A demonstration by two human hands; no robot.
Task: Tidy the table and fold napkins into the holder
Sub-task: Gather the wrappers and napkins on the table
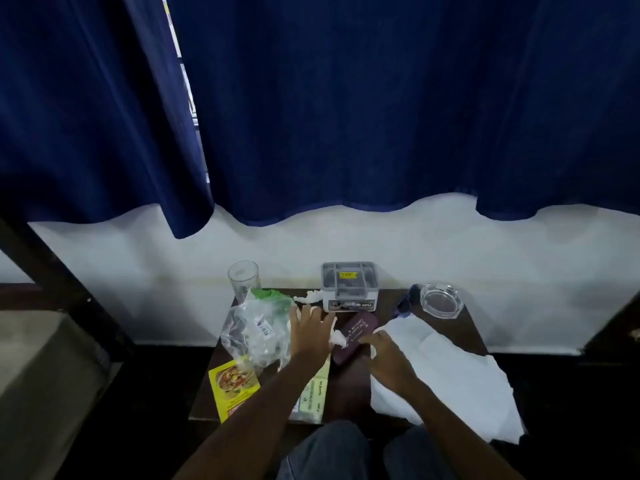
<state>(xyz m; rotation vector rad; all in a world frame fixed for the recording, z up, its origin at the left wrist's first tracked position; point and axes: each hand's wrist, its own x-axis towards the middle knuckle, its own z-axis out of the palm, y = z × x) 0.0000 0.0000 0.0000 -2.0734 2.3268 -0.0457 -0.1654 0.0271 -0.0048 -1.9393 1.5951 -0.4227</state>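
Left hand (310,332) spreads straight fingers and holds nothing, with a crumpled tissue (337,337) just right of them. Right hand (388,355) rests on the napkin (450,368); whether its fingers pinch it is unclear. The holder (348,285) stands beyond both sets of fingertips. Folding looks about to start, and the next move calls for a firm corner grip.

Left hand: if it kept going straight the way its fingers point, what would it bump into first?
Likely the crumpled tissue lying just past the left hand. The grey box stands beside it, slightly to the right. Depth is hard to judge from this one view.
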